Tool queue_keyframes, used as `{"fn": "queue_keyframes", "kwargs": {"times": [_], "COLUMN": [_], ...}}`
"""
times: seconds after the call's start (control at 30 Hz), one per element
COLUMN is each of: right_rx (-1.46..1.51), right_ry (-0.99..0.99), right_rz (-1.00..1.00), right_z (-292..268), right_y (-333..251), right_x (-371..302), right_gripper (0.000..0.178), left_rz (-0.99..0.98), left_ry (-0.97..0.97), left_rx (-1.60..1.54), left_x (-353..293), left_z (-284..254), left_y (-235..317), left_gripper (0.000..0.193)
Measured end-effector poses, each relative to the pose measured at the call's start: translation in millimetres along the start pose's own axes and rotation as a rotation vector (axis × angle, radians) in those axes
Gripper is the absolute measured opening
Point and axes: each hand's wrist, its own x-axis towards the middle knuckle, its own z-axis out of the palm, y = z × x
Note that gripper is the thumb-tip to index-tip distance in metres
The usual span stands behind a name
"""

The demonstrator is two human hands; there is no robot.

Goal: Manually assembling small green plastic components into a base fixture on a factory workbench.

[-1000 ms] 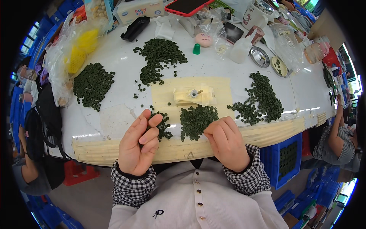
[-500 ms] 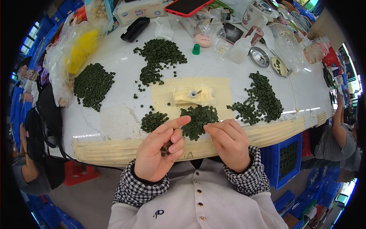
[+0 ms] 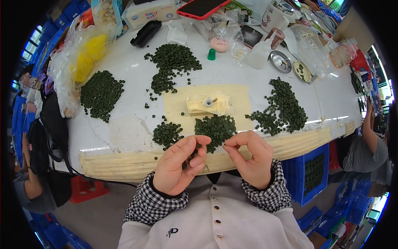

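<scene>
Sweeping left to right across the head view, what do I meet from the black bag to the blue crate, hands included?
Black bag → leftmost pile of small green parts → left hand → right hand → blue crate.

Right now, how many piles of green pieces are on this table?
5, counting joined spreads as one: a far-left pile, a back-middle pile, a small pile beyond the left hand, a front-middle pile, and a right pile. Some may be hidden.
</scene>
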Motion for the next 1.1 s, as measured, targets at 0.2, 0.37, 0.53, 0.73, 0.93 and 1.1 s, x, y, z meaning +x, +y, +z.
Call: {"fn": "queue_keyframes", "kwargs": {"times": [0.2,0.37,0.53,0.73,0.93,1.1], "right_rx": [0.127,0.212,0.239,-0.079,-0.321,-0.286], "right_ry": [-0.027,-0.073,-0.086,0.05,0.068,0.085], "right_rz": [-0.028,-0.015,0.002,-0.349,-0.541,-0.514], "right_z": [4.5,7.7,8.2,15.9,26.1,31.9], "right_y": [-6.5,-13.5,-16.9,-19.0,-13.2,-10.9], "right_x": [1.9,3.3,3.9,6.2,2.2,0.4], "right_gripper": [0.013,0.013,0.014,0.025,0.028,0.029], "left_rz": [0.011,-0.034,0.016,0.105,0.171,0.214], "left_ry": [-0.043,-0.117,-0.102,0.082,0.14,0.138], "left_rx": [0.015,-0.038,0.09,0.221,0.29,0.423], "left_x": [0.2,4.5,3.9,3.9,5.6,6.5], "left_z": [-5.1,-7.7,-8.4,-3.0,3.4,5.5], "left_y": [-4.1,-5.2,-9.9,-15.1,-23.4,-26.1], "left_gripper": [0.039,0.047,0.051,0.053,0.048,0.048]}}
